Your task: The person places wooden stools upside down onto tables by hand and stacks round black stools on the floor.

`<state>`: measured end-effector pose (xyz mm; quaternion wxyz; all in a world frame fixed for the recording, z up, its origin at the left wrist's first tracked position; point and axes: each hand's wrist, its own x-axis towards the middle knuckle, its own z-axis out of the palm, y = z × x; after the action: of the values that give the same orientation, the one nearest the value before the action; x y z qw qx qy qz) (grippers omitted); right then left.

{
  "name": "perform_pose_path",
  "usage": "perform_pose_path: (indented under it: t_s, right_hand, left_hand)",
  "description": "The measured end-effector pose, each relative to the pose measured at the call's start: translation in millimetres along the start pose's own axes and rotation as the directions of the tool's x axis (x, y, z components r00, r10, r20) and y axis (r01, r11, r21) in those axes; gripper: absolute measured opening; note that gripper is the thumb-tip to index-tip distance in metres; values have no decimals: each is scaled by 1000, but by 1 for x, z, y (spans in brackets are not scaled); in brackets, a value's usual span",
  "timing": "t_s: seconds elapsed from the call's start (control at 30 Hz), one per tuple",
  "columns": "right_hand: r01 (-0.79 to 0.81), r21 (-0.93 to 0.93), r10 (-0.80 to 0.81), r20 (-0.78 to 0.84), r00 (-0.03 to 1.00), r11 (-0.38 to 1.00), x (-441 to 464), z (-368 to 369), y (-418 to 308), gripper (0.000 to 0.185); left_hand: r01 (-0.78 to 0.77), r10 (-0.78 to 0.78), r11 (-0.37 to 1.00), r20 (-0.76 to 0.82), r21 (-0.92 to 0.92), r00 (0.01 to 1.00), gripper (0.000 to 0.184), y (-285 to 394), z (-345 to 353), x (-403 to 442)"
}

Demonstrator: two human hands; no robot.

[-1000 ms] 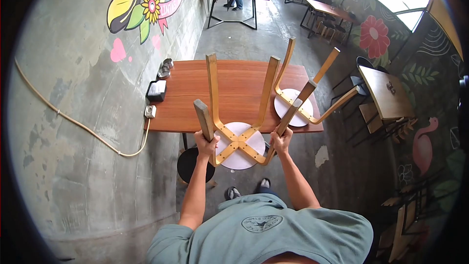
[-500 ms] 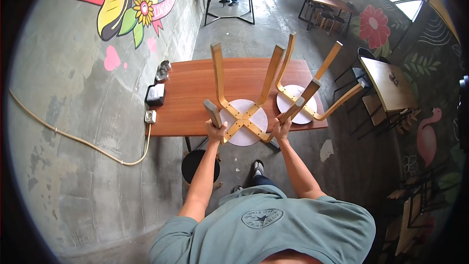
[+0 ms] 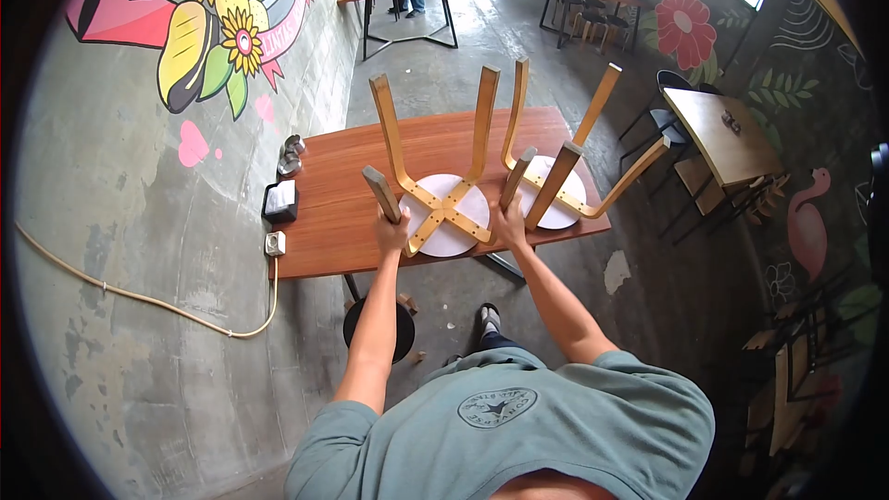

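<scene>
Your left hand [image 3: 392, 230] and right hand [image 3: 507, 222] each grip a leg of an upturned stool [image 3: 445, 213], its round pale seat low and its four wooden legs pointing up. The seat is over the near edge of the reddish-brown desk [image 3: 324, 194]. Just to its right, a second upturned stool [image 3: 552, 193] rests on the desk. At the desk's left, by the wall, are a black napkin holder [image 3: 280, 202] and metal containers [image 3: 291, 157]. A black round stool [image 3: 380, 329] stands below.

Just one cam here: it's on your head, facing forward and down past your shirt [image 3: 417, 435] to the nearby tabletop [image 3: 338, 176].
</scene>
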<state>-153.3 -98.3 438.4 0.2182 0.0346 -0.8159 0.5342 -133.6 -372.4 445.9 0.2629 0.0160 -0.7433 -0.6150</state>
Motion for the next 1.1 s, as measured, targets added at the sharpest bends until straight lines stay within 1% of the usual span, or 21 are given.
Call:
perform_pose_path:
  t_s: [0.07,0.13,0.2,0.27,0.33,0.37,0.4,0.43,0.47,0.57,0.63,0.73,0.8,0.83,0.87,0.9,0.93,0.97,1.0,1.03,1.1]
  right_hand:
    - [107,-95,-96,115,989,990,-34,-3,24,56]
    - [127,-217,-87,185,979,968,-96,-18,45,75]
    - [-129,-373,266,342,902,919,-163,-40,87,74]
    - [-250,-570,574,504,646,783,-234,-71,159,66]
    - [-536,-767,890,451,-61,352,-275,-126,168,63]
    - [-600,-134,344,905,250,788,-303,-201,151,51]
    - [-475,-608,665,744,-64,636,-308,-191,153,43]
    - [-193,-920,882,385,-271,342,-306,-174,158,36]
    - [-412,-886,814,394,-426,213,-342,-182,233,32]
    - [-532,-832,905,337,-260,157,-322,-177,195,30]
    - [-576,-803,948,284,-147,151,-309,-143,214,27]
    - [-391,-896,921,317,-226,212,-303,-57,272,27]
    - [-297,-859,875,468,-122,418,-294,27,279,30]
    - [9,-855,845,510,-160,518,-306,85,326,35]
    - [521,-248,420,875,-242,817,-333,137,396,46]
    - [-46,-649,649,750,127,760,-312,178,318,56]
    - [-162,-562,585,773,247,811,-329,228,341,73]
    - [-515,-482,612,783,110,709,-336,270,348,88]
    - [-439,-449,562,809,169,778,-338,300,328,96]
    - [-692,-481,702,710,52,538,-319,316,254,97]
    - [-731,-535,808,587,38,423,-319,345,190,84]
  left_hand:
    - [-376,403,853,0,361,915,31,15,-7,-16]
    - [-35,27,994,-75,-106,997,39,-2,-17,-73]
    - [324,-306,917,-109,233,946,45,-129,-56,-156]
    - [707,-825,527,85,471,559,38,-192,-116,-270]
    - [912,-1000,-31,-15,409,-27,35,-185,-167,-393]
    - [824,-987,-143,-18,549,-159,30,-164,-191,-433]
    - [727,-781,502,606,467,150,28,-139,-239,-470]
    - [850,-954,156,300,503,-3,28,-133,-237,-495]
    - [889,-976,-204,-16,409,-216,30,-130,-230,-510]
    - [930,-932,-361,-41,66,-359,42,-127,-255,-538]
    - [950,-949,-308,-76,39,-305,40,-153,-256,-541]
    - [991,-967,-124,-218,-45,-131,30,-214,-261,-519]
    - [998,-960,9,-278,-66,-10,29,-278,-266,-493]
    - [991,-888,112,-440,74,134,32,-332,-272,-492]
    - [944,-784,296,-529,144,326,34,-338,-267,-455]
    - [887,-627,359,-628,292,461,34,-357,-269,-425]
    - [782,-510,551,-625,290,591,34,-380,-277,-398]
    - [839,-568,460,-630,289,529,42,-384,-283,-362]
    - [910,-526,309,-747,277,406,46,-404,-285,-352]
    - [958,-448,154,-847,243,287,51,-423,-284,-350]
    - [897,-384,117,-813,427,437,54,-418,-282,-335]
